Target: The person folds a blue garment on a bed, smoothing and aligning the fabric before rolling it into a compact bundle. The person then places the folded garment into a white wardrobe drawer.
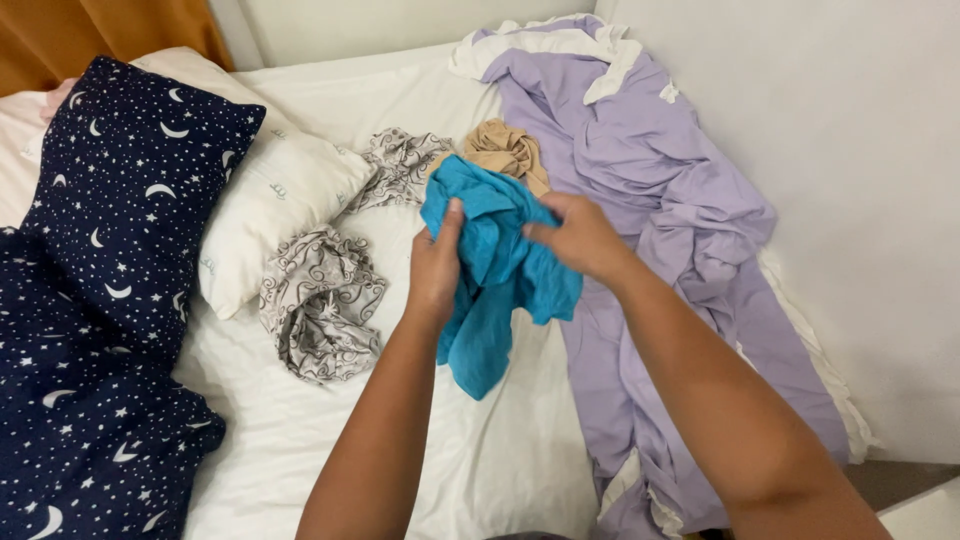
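Teal cloth (497, 262) (crumpled, hanging) gripped by L hand (436, 268) & R hand (580, 238), both pinching it.

A single head-worn camera looks steeply down and forward over the person's own forearms onto the bed (300, 420). It sits close, at arm's length above the mattress, facing the far wall (400, 25) and the room's corner.

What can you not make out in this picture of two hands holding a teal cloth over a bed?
- Head view: the teal cloth is bunched, so its kind and shape are hidden.
- The tan cloth lies partly behind it.
- The lilac sheet runs off the bottom edge.
- The fingertips of the left hand and right hand are buried in folds.
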